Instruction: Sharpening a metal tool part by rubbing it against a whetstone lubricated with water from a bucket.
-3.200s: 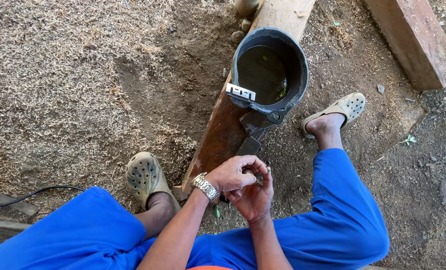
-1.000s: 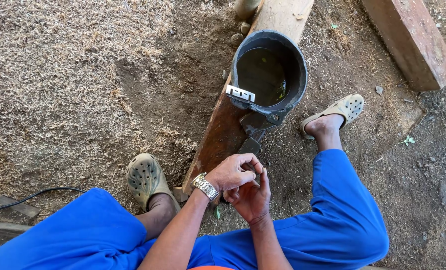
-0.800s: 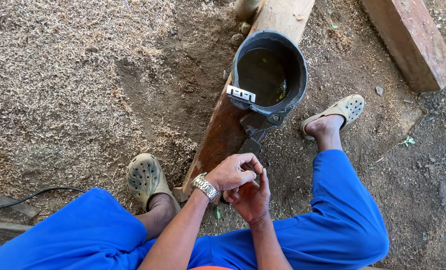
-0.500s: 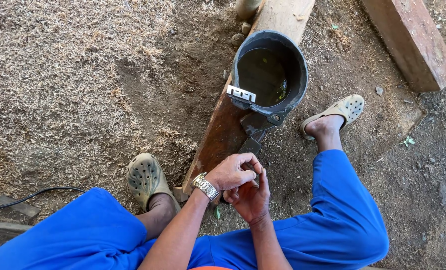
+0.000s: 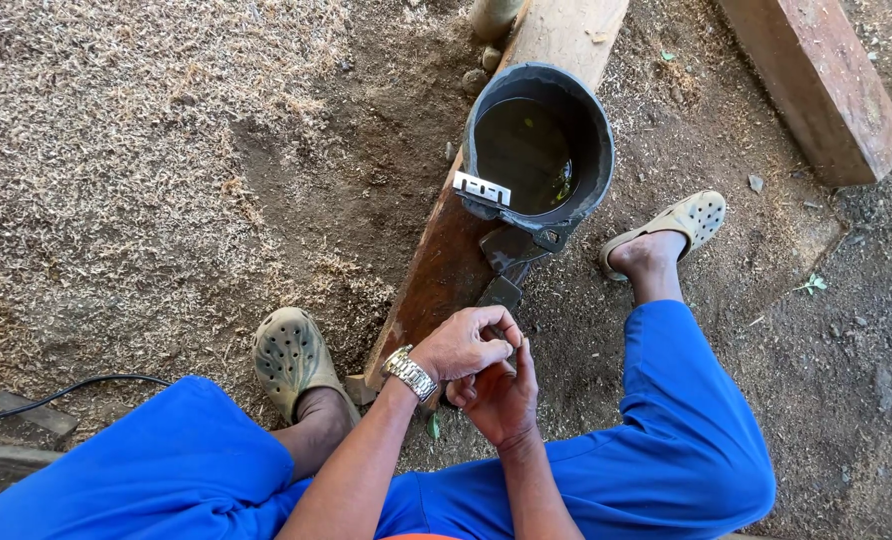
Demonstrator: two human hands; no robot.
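My left hand (image 5: 463,343), with a metal watch on its wrist, curls over my right hand (image 5: 503,400), fingertips pressed together above the near end of a reddish wooden plank (image 5: 444,270). Anything small pinched between them is hidden. On the plank beyond my hands lie a small dark stone (image 5: 499,292) and a larger dark block (image 5: 512,246). Farther up stands a dark bucket (image 5: 598,130) of murky water. A short slotted metal blade (image 5: 482,188) rests on its near rim.
I sit with blue-trousered legs either side of the plank, beige clogs on my left foot (image 5: 286,355) and right foot (image 5: 684,220). Sawdust (image 5: 116,150) covers the ground to the left. A thick timber beam (image 5: 816,80) lies top right, a black cable (image 5: 66,388) lower left.
My fingers shift slightly against each other; the hands stay in the same spot. Bucket, blade and stones have not moved.
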